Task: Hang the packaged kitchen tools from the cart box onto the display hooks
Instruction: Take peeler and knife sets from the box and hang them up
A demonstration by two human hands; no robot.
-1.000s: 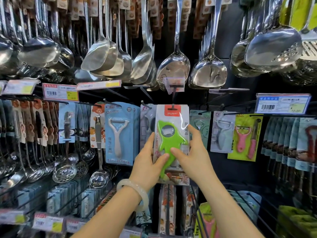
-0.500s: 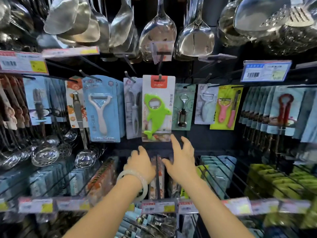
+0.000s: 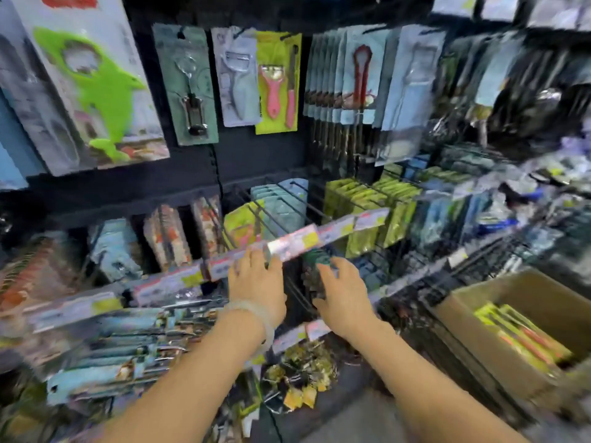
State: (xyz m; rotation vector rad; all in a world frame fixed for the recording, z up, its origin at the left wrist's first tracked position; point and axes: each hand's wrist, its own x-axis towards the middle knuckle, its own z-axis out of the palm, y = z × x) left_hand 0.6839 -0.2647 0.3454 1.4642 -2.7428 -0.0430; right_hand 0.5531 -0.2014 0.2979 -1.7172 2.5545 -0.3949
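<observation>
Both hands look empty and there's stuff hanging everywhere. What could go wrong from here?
1. The left hand and right hand hang open among crowded hooks and price tags; swinging toward the box could snag or knock packs loose.
2. The picture is blurred by fast head motion, so a grab into the box might miss.

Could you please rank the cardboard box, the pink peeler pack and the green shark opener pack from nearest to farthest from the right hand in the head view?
From the right hand:
1. cardboard box, lower right.
2. pink peeler pack, hanging above.
3. green shark opener pack, far upper left.
</observation>
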